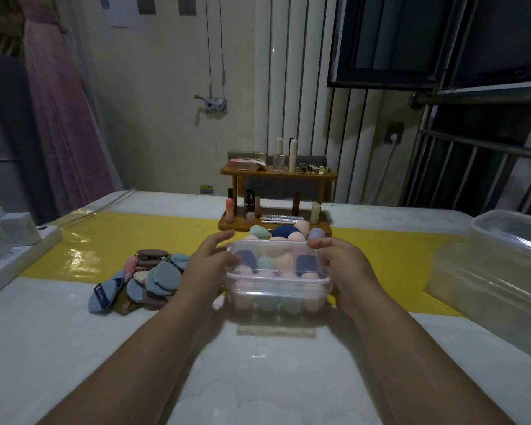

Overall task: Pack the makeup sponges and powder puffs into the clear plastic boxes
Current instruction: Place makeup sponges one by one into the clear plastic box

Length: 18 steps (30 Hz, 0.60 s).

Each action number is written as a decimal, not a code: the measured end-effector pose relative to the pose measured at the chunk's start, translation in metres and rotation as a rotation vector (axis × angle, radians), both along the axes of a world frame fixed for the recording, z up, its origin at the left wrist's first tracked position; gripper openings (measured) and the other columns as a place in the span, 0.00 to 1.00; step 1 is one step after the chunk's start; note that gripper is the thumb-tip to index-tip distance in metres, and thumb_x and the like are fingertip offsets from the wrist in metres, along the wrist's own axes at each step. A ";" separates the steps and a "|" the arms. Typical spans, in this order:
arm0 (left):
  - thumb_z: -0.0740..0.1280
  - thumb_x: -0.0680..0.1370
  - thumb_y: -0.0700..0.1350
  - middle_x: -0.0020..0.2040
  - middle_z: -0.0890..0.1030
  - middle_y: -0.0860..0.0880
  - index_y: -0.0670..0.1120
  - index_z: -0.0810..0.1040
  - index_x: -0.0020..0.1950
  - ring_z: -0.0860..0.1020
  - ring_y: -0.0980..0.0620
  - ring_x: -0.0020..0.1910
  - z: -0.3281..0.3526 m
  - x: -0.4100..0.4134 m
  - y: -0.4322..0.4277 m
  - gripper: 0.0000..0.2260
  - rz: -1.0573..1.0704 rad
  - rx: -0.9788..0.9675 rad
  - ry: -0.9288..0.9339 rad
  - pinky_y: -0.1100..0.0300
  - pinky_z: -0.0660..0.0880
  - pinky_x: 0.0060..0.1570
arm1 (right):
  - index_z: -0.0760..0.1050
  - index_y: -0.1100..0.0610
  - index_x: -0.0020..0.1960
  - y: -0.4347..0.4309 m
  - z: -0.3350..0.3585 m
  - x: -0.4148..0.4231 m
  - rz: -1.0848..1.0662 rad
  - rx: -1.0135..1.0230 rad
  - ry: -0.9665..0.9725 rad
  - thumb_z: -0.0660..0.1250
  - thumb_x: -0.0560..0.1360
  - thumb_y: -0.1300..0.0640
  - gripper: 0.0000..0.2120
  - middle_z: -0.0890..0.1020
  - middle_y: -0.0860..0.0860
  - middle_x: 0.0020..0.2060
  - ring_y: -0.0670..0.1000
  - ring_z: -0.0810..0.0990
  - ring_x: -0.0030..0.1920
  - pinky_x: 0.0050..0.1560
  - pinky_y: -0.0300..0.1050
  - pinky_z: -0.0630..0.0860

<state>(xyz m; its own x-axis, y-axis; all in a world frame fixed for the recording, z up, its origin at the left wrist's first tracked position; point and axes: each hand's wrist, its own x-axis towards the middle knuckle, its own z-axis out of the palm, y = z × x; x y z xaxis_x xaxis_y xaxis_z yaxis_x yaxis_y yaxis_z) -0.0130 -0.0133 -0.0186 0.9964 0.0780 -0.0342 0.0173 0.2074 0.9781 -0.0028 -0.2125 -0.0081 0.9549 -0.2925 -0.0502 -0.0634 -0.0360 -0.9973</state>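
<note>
Left hand point(210, 266), right hand point(348, 265), forearms outstretched, fingers apparently gripping clear box point(278, 291) ends

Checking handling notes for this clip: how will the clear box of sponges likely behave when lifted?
Probably light for its size: the clear box holds only sponges. Its thin glossy walls may flex and feel slippery where the left hand and right hand hold it. The wide flat base suggests it will not tip easily.
</note>
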 end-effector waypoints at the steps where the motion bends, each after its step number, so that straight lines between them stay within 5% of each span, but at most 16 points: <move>1: 0.62 0.76 0.33 0.56 0.79 0.46 0.55 0.79 0.59 0.79 0.41 0.52 0.000 0.001 0.000 0.20 0.009 0.005 -0.005 0.55 0.79 0.33 | 0.83 0.51 0.42 -0.001 -0.002 0.002 -0.003 -0.018 -0.005 0.61 0.74 0.67 0.16 0.80 0.52 0.52 0.55 0.78 0.54 0.58 0.57 0.78; 6: 0.66 0.78 0.39 0.53 0.82 0.42 0.49 0.84 0.50 0.80 0.41 0.50 -0.005 0.002 0.003 0.08 0.017 0.037 0.009 0.57 0.79 0.33 | 0.81 0.48 0.43 0.001 -0.005 0.002 -0.010 -0.136 -0.028 0.61 0.76 0.66 0.16 0.80 0.50 0.55 0.52 0.77 0.54 0.57 0.53 0.78; 10: 0.65 0.79 0.37 0.48 0.83 0.43 0.47 0.85 0.44 0.78 0.45 0.42 -0.006 0.002 0.004 0.11 -0.016 0.072 -0.020 0.58 0.76 0.31 | 0.82 0.49 0.48 -0.001 0.000 -0.001 0.049 -0.289 -0.017 0.59 0.77 0.68 0.18 0.78 0.52 0.55 0.53 0.76 0.53 0.56 0.51 0.77; 14: 0.69 0.76 0.41 0.52 0.82 0.41 0.51 0.86 0.45 0.78 0.43 0.45 -0.006 0.006 0.013 0.07 -0.098 0.260 -0.078 0.48 0.73 0.45 | 0.83 0.50 0.58 -0.007 0.005 -0.006 0.179 -0.459 -0.031 0.66 0.78 0.57 0.11 0.79 0.50 0.56 0.46 0.76 0.47 0.44 0.39 0.72; 16: 0.73 0.74 0.47 0.55 0.80 0.46 0.52 0.83 0.51 0.79 0.44 0.49 -0.004 0.006 0.017 0.07 -0.214 0.329 -0.093 0.48 0.77 0.48 | 0.79 0.48 0.65 -0.013 0.006 -0.009 0.294 -0.535 -0.065 0.71 0.75 0.50 0.18 0.78 0.46 0.58 0.42 0.74 0.49 0.45 0.35 0.70; 18: 0.76 0.69 0.54 0.59 0.75 0.53 0.54 0.76 0.57 0.78 0.49 0.54 -0.005 0.005 0.021 0.19 -0.339 0.452 -0.106 0.56 0.78 0.47 | 0.72 0.47 0.71 -0.017 0.006 -0.011 0.413 -0.569 -0.030 0.75 0.71 0.47 0.30 0.72 0.44 0.62 0.43 0.73 0.55 0.51 0.37 0.70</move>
